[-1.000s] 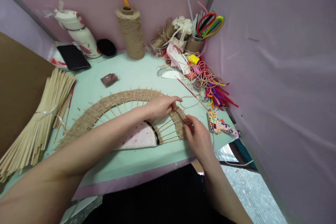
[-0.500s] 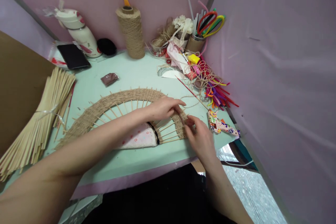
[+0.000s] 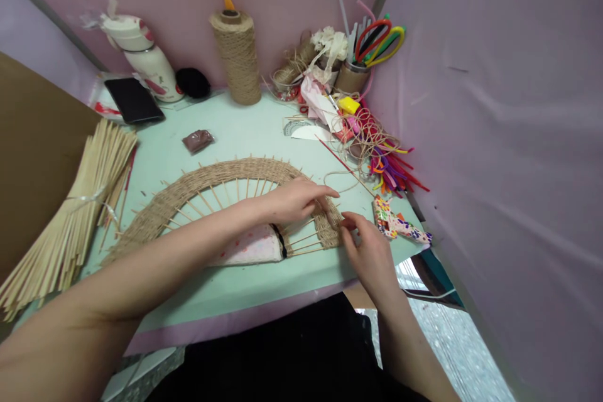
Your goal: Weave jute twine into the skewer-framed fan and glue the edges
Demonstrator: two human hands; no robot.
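In the head view, the woven fan (image 3: 235, 168) lay mid-table, arching from nine o'clock to three. The left hand (image 3: 298, 197) lay over it near two o'clock; the right hand (image 3: 370, 252) met its edge near three. Whether either pinched anything could not be told. The step seemed to be tending the weave; the next move likely called for steady, light fingertips.

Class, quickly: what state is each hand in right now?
Left hand: partly curled over the woven band; grip cannot be told.
Right hand: fingertips at the band's outer edge; whether they pinch it cannot be told.
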